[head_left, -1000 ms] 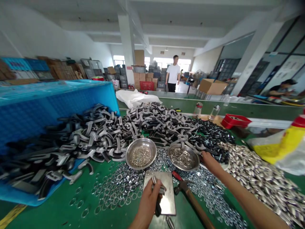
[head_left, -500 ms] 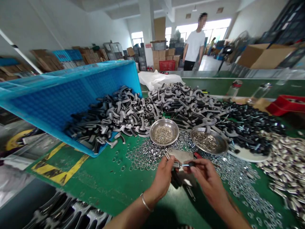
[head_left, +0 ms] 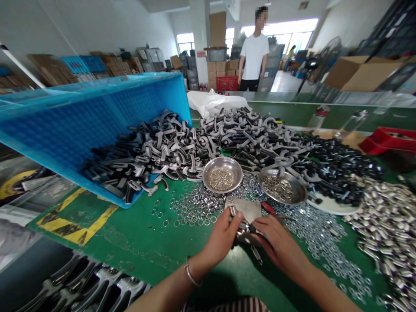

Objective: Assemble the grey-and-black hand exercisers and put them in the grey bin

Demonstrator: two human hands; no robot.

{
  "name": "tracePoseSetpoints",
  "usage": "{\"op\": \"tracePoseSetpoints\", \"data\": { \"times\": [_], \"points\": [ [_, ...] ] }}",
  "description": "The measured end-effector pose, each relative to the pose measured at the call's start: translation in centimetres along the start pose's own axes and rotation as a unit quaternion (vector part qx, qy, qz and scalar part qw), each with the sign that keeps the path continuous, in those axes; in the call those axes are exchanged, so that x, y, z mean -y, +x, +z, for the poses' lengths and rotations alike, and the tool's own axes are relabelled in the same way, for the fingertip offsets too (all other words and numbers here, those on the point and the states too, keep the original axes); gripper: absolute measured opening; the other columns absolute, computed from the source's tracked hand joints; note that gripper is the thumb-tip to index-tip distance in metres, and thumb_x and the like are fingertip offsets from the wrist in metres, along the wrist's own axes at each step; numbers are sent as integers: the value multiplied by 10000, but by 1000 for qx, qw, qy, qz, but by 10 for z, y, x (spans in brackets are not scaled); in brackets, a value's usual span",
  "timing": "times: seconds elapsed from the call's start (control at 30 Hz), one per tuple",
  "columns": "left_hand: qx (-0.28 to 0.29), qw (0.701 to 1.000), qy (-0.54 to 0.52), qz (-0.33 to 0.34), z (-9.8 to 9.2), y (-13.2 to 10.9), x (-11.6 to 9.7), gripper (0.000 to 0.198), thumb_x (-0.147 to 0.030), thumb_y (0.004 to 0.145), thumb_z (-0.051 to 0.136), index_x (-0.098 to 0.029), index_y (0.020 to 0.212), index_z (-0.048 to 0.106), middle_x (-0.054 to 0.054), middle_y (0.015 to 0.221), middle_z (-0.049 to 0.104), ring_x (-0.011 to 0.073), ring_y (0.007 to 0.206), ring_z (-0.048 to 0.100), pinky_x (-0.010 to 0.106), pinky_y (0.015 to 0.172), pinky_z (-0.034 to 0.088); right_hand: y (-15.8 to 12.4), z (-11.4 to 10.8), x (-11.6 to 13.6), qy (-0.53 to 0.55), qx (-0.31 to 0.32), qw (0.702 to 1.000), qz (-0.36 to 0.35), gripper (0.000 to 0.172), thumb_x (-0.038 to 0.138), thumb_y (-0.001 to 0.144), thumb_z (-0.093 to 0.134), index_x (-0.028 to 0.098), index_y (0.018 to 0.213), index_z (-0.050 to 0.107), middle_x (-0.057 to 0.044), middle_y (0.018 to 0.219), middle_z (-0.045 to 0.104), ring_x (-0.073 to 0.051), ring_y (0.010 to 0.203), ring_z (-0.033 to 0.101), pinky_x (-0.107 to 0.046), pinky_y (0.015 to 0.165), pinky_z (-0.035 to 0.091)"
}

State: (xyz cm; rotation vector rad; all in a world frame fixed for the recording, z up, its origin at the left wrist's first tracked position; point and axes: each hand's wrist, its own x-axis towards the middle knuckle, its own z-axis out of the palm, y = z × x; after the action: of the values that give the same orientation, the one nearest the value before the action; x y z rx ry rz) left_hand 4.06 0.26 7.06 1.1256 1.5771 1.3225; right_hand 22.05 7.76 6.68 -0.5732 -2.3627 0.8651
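My left hand (head_left: 224, 236) is closed on a small metal handle part (head_left: 234, 216) with a ribbed silver end. My right hand (head_left: 276, 240) pinches a small dark screw (head_left: 251, 227) against that part. Both hands hover just above a flat steel plate (head_left: 248, 208) on the green table (head_left: 136, 242). Two round steel bowls stand just beyond the plate: the left bowl (head_left: 222, 174) holds small rings, the right bowl (head_left: 281, 186) holds small pins. Loose silver washers (head_left: 195, 206) lie all around the plate.
A tipped blue crate (head_left: 74, 125) spills grey and black handle parts (head_left: 169, 149) at left. Black screws (head_left: 338, 171) and silver sleeves (head_left: 386, 221) are heaped at right. A red tray (head_left: 386, 141) and two bottles stand behind. A person in a white shirt (head_left: 253, 54) stands far back.
My right hand came back from the screw pile to the part held in my left hand. The view swung left and down, and both hands drew slightly nearer.
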Motion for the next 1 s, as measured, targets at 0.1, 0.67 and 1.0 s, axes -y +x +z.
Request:
{"op": "tracePoseSetpoints", "data": {
  "times": [0.1, 0.67, 1.0],
  "points": [
    [4, 996, 75, 57, -2, 0, -4, 272, -429, 999, 423, -187, 958, 540, 44, 900, 600, 185, 827, 539, 310, 786, 424, 5, 8, 7, 180, 2, 974, 136, 195, 406, 966, 536, 224, 1009, 593, -63, 922, 657, -210, 848, 623, -382, 780, 536],
    [74, 987, 127, 67, -22, 7, 22, 285, -425, 988, 445, -182, 916, 577, 38, 874, 619, 175, 796, 540, 290, 768, 441, 5, 28, 4, 113, 170, 940, 274, 678, 786, 889, 307, 178, 910, 606, -84, 722, 666, -202, 547, 611, -279, 458, 408],
    [116, 980, 113, 118, -31, -3, 12, 236, -381, 984, 469, -187, 961, 601, 52, 937, 641, 183, 868, 575, 286, 818, 440, -2, 49, 22, 435, 173, 819, 333, 680, 726, 952, 115, 212, 756, 515, 47, 493, 481, -110, 335, 398, -237, 364, 353]
  ]
}}
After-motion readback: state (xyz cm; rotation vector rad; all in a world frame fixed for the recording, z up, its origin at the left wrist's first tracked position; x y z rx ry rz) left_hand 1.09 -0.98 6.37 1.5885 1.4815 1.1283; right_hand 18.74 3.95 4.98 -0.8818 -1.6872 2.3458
